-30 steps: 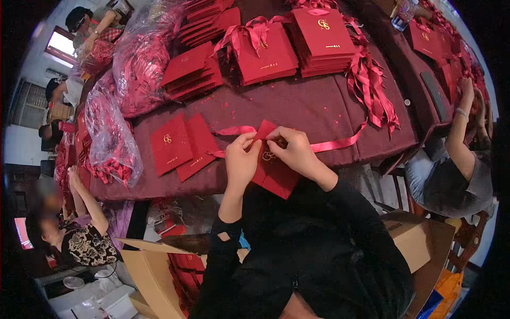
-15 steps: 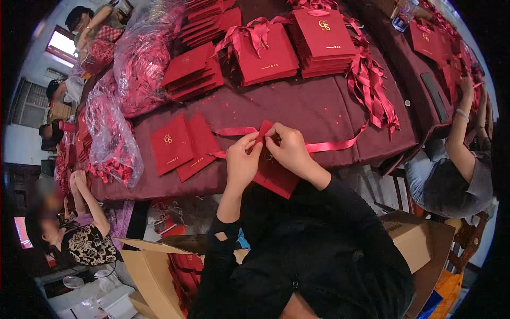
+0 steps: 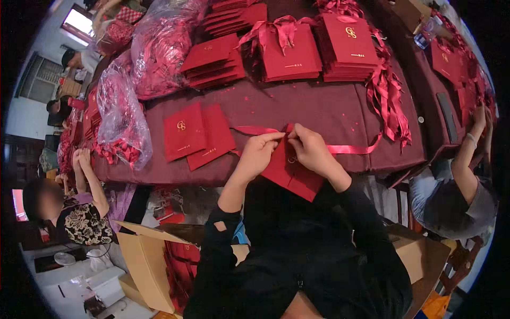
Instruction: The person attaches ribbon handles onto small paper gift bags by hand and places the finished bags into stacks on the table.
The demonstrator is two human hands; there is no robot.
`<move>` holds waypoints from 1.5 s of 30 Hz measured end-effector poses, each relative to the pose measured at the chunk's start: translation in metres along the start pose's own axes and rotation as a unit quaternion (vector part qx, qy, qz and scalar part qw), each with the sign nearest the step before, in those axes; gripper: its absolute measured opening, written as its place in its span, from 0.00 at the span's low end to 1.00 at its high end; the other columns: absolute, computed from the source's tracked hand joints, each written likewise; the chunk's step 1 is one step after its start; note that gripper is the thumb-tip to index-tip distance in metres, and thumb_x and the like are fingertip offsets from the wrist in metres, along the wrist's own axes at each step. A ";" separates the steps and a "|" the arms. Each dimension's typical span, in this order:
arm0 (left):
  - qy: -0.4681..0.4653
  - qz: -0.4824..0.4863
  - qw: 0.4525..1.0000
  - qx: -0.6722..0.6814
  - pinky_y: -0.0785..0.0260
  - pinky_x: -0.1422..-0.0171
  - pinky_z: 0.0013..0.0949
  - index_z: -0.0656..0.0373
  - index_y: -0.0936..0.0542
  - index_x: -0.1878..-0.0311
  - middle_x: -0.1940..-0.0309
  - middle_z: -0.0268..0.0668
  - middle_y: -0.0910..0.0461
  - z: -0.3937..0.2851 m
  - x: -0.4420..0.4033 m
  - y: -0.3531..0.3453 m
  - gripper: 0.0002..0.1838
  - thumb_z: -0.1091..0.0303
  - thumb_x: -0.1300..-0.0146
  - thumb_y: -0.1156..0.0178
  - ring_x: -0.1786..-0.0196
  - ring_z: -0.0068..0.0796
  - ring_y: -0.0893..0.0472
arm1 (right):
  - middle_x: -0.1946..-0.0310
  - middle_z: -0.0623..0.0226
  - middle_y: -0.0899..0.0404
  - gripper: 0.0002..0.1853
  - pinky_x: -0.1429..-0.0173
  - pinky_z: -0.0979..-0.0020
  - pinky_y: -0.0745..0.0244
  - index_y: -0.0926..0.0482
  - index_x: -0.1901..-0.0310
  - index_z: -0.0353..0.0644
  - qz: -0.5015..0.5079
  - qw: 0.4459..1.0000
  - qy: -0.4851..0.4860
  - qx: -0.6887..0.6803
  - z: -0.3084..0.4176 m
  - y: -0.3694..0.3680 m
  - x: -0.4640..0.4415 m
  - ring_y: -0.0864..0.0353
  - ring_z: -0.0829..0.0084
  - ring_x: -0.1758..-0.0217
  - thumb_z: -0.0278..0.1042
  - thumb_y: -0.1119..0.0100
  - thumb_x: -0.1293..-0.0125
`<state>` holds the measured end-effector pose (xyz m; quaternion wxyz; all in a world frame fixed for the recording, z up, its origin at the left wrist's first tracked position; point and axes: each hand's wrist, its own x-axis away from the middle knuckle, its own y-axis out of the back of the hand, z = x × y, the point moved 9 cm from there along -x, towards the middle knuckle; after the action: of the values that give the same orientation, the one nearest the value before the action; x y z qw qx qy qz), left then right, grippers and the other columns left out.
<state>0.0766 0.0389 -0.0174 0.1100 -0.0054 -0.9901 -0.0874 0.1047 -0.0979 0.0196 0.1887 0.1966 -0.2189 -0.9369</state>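
Between my two hands is a flat red paper gift bag (image 3: 292, 178) with gold lettering, tilted at the table's front edge. My left hand (image 3: 260, 152) pinches its top edge from the left. From the right, my right hand (image 3: 313, 150) pinches the same top edge, thumb and forefinger together. A shiny red ribbon runs out on both sides of the bag, a left end (image 3: 254, 129) and a longer right end (image 3: 357, 149). Exactly how the fingertips hold ribbon and paper is hidden. Left of my hands lie two flat red bags (image 3: 183, 133), overlapping.
Stacked red bags (image 3: 348, 48) and loose ribbons (image 3: 390, 106) line the far side of the dark red tablecloth (image 3: 297, 101). Plastic sacks (image 3: 159, 53) stand at left. Cardboard boxes (image 3: 141, 268) flank me below. Other people work at both sides; a phone-like dark object (image 3: 447, 117) lies right.
The view has shifted, so the table things appear further right. My left hand has turned flatter, its fingers now reaching right along the bag's top edge. The right hand keeps its pinch.
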 end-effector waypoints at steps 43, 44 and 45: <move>-0.300 0.001 0.850 -0.432 0.28 0.63 0.40 0.55 0.24 0.62 0.64 0.38 0.31 -0.064 0.003 -0.006 0.05 0.71 0.42 0.41 0.59 0.41 0.25 | 0.70 0.57 0.28 0.12 0.63 0.58 0.30 0.30 0.66 0.38 -0.065 0.979 0.078 0.179 0.016 0.000 0.011 0.25 0.55 0.65 0.34 0.36 0.42; -0.303 0.014 0.844 -0.442 0.29 0.61 0.41 0.55 0.24 0.61 0.63 0.38 0.31 -0.064 0.003 -0.008 0.05 0.72 0.41 0.41 0.57 0.42 0.25 | 0.71 0.58 0.28 0.12 0.63 0.58 0.29 0.29 0.66 0.39 -0.060 0.982 0.083 0.161 0.013 0.000 0.010 0.25 0.55 0.65 0.34 0.36 0.42; -0.306 0.028 0.839 -0.450 0.30 0.59 0.42 0.56 0.24 0.60 0.63 0.39 0.31 -0.063 0.003 -0.009 0.05 0.72 0.40 0.42 0.56 0.43 0.25 | 0.71 0.58 0.28 0.11 0.63 0.59 0.29 0.28 0.67 0.39 -0.055 0.984 0.087 0.144 0.011 -0.001 0.011 0.25 0.55 0.65 0.34 0.36 0.42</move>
<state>0.0869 0.0190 0.0420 -0.2103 -0.1088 -0.8244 -0.5140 0.0898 -0.0985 0.0255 0.1253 0.3139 -0.3231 -0.8839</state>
